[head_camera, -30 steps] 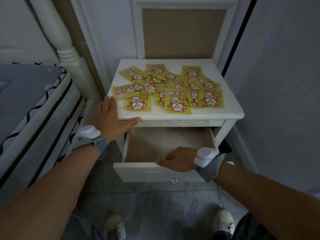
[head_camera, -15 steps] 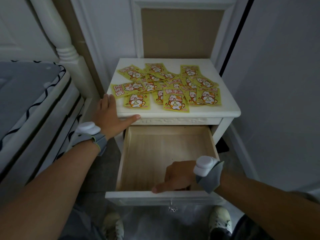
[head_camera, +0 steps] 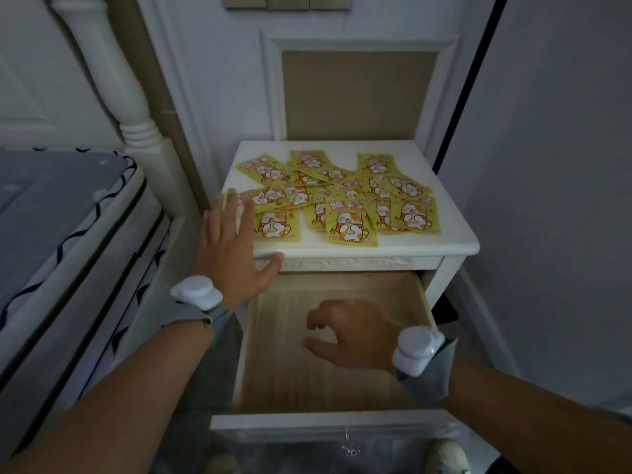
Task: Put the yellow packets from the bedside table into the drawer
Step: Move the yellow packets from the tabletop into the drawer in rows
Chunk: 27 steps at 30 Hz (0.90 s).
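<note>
**Head view: drawer extended, packets on table top**

The bed (head_camera: 51, 217) occupies the left side. The bedside table (head_camera: 410, 249) stands beside it, against the wall. The drawer (head_camera: 325, 388) under the table top is extended, wooden floor visible. The left hand (head_camera: 232, 254) lies over the front left corner of the table top, fingers straight and spread, tips at the leftmost packet; contact cannot be confirmed. The right hand (head_camera: 355, 336) hovers over the drawer floor, fingers loosely curled, holding nothing. The yellow packets (head_camera: 350, 224) lie overlapping across the table top.

Packets (head_camera: 342, 196) on table (head_camera: 444, 242), above drawer (head_camera: 328, 429)
</note>
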Each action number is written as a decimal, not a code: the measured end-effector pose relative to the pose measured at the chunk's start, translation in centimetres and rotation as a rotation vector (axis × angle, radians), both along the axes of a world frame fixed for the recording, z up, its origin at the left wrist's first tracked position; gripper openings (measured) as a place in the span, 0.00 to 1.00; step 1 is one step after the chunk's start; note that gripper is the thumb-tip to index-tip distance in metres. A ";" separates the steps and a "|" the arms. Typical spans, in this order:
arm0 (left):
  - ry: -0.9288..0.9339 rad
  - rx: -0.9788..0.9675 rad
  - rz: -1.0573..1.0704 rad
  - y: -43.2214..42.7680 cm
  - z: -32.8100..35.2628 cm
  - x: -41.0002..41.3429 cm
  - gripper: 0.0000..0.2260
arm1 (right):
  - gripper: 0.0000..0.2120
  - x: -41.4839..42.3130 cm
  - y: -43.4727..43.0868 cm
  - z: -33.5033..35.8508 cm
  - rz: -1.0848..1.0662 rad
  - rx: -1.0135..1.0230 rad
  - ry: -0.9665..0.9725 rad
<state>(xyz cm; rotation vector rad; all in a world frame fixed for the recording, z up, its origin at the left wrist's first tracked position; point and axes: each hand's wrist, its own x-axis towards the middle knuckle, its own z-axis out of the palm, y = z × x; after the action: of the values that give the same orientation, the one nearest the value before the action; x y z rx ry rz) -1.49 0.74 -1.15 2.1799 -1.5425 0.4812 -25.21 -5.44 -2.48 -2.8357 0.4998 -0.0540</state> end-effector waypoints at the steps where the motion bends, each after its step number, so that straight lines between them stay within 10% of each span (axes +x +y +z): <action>1: -0.016 -0.020 -0.041 -0.1 0.2 -0.6 0.43 | 0.17 0.3 -0.5 0.7 -0.015 -0.051 -0.111; 7: -0.107 0.045 -0.197 -0.8 0.5 -3.3 0.35 | 0.22 0.8 -4.4 2.6 -0.132 -0.212 -0.441; 14: -0.020 0.217 -0.127 -1.3 -1.3 -2.8 0.40 | 0.42 1.5 -7.7 1.4 -0.293 -0.288 -0.238; 27: -0.184 0.157 -0.171 0.5 0.4 -4.0 0.25 | 0.31 1.5 -6.7 1.6 -0.268 -0.377 -0.209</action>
<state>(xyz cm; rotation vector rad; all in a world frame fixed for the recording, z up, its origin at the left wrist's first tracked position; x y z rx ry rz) -5.51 1.27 -0.76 2.1422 -1.9052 0.5337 -23.67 -12.18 -0.86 -3.0462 0.8998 -0.5427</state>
